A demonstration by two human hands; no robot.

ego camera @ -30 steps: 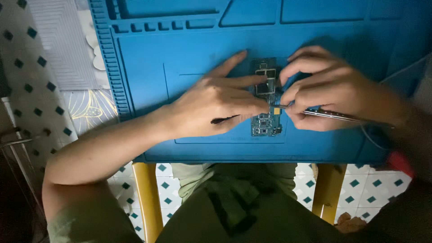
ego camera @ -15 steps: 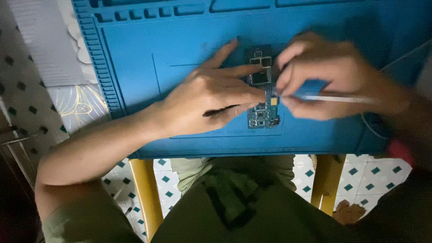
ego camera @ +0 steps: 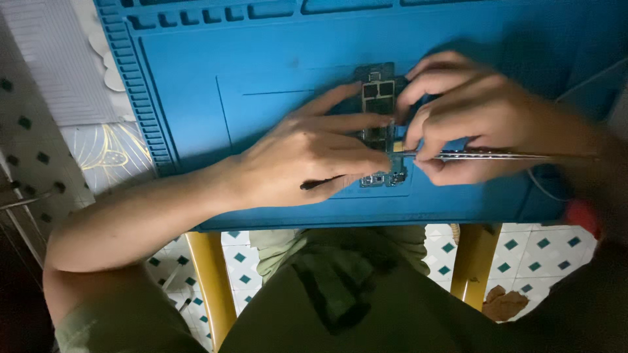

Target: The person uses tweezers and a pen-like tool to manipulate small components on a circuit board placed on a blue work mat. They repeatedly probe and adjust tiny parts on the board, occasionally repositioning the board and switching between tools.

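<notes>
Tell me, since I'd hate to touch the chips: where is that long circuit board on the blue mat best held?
Probably by its long edges. The circuit board lies flat on the blue mat, its face crowded with chips. The left hand already covers its left side, and the right hand brings tweezers in from the right, so the free far end suits a pinch.
</notes>
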